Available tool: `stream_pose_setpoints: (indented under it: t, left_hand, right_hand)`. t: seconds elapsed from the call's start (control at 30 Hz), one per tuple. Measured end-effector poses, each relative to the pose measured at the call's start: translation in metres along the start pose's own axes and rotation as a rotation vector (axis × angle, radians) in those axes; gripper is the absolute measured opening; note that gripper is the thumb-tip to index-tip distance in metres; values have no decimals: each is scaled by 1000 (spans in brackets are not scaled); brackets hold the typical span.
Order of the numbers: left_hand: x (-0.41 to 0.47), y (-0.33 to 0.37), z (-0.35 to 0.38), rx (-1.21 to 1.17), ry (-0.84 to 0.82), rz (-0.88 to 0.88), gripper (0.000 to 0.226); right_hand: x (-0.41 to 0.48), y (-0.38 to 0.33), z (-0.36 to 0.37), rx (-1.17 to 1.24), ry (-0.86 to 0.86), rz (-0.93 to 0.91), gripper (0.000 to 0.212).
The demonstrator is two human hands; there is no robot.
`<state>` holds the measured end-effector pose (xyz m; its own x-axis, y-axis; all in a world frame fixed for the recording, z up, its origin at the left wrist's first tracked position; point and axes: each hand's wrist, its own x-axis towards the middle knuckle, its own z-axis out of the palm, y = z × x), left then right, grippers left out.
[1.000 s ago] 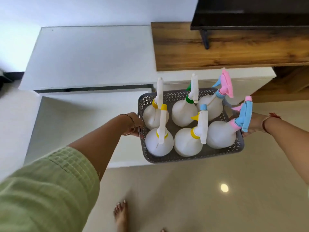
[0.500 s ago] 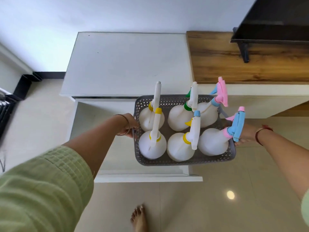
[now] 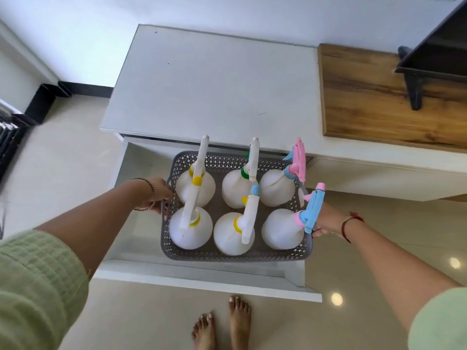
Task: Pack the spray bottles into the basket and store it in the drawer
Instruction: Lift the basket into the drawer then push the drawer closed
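A grey perforated basket point(image 3: 227, 255) holds several white spray bottles point(image 3: 190, 229) with yellow, green, pink and blue trigger heads, all upright. I carry it over the open white drawer point(image 3: 202, 280) of a low cabinet. My left hand point(image 3: 158, 195) grips the basket's left handle. At the right end, my right hand point(image 3: 326, 222) grips the other handle, partly hidden behind a blue and pink trigger head. Whether the basket touches the drawer floor I cannot tell.
The white cabinet top point(image 3: 214, 82) lies behind the drawer. A wooden counter point(image 3: 379, 102) with a black stand point(image 3: 417, 89) is at the back right. My bare feet point(image 3: 222, 327) stand on the beige tile floor just before the drawer front.
The basket has travelled left and down from beside the cabinet to a spot over the open drawer. Both hands kept their hold, and my view has shifted left with it.
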<state>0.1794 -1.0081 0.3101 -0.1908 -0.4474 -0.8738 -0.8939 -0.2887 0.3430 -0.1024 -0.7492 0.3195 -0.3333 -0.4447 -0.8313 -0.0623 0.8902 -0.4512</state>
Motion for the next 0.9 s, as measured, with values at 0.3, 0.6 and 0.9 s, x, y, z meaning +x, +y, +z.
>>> stream_pose_setpoints:
  t: [0.3, 0.6, 0.9]
  left_hand:
    - [45, -30, -3, -64, 24, -53, 19]
    - [97, -62, 14, -31, 98, -93, 10]
    - [125, -64, -4, -48, 114, -100, 25]
  right_hand:
    - [55, 0, 21, -62, -47, 28, 34]
    - [107, 8, 44, -122, -31, 61, 38]
    - [123, 5, 71, -72, -27, 94, 39]
